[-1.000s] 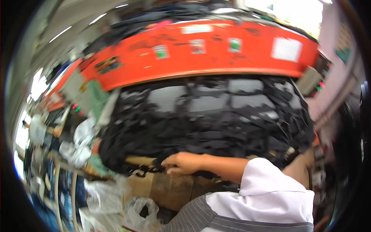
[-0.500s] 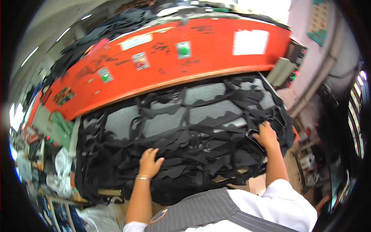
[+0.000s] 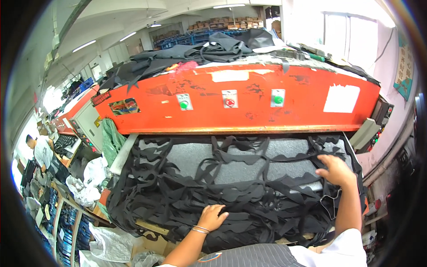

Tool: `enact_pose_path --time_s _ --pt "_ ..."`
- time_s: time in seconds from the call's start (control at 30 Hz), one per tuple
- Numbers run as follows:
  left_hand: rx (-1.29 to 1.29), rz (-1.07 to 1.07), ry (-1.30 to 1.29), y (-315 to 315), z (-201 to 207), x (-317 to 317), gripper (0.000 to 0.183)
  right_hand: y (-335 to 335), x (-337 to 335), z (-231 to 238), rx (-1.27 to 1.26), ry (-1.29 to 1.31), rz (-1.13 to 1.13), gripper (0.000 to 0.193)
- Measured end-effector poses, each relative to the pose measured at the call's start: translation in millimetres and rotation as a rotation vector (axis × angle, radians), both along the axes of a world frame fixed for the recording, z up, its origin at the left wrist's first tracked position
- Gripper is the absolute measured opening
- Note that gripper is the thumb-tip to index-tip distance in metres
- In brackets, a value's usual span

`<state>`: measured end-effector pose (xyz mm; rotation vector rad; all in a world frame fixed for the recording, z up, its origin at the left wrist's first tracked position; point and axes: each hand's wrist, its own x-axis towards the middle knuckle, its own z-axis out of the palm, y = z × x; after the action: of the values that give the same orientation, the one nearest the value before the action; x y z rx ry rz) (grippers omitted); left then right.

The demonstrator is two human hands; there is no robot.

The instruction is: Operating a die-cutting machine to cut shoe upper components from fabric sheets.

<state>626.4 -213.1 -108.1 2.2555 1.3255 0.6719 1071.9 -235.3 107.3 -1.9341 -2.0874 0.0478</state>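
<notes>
Fabric scraps on bed, before panel; plastic bags left.

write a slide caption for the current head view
Left hand and right hand over tangled black strips on a grey bed, before an orange-red panel.

A soft-looking, matt, cloth-like finish was shown by the tangled black strips, beneath which a grey bed was seen to be rough and speckled. The red-orange beam was coated in smooth paint, scuffed in dark patches, and was faced with a torn-edged white paper sheet. Crinkled, glossy plastic was seen in the white bag, shiny metal in the silvery bracelets.
</notes>
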Motion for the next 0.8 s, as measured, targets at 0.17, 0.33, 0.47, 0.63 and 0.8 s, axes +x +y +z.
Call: enact_pose_path --time_s 0.17,0.33,0.47,0.63,0.8 --pt "-0.176 0.014 -0.259 -1 47 -45 0.045 84 -152 99 0.151 -0.137 0.494 0.042" --pt "-0.085 0.032 -0.369 -16 69 -91 0.038 155 -298 165 0.311 0.073 0.649 0.031" --pt "-0.186 0.134 -0.464 -51 59 -131 0.037 267 -398 200 0.678 -0.095 0.707 0.025" --pt "-0.299 0.306 -0.531 -93 47 -183 0.036 380 -469 195 0.617 -0.216 0.301 0.04" --pt "-0.343 0.432 -0.613 -105 11 -211 0.034 395 -496 188 0.534 -0.172 0.238 0.034"
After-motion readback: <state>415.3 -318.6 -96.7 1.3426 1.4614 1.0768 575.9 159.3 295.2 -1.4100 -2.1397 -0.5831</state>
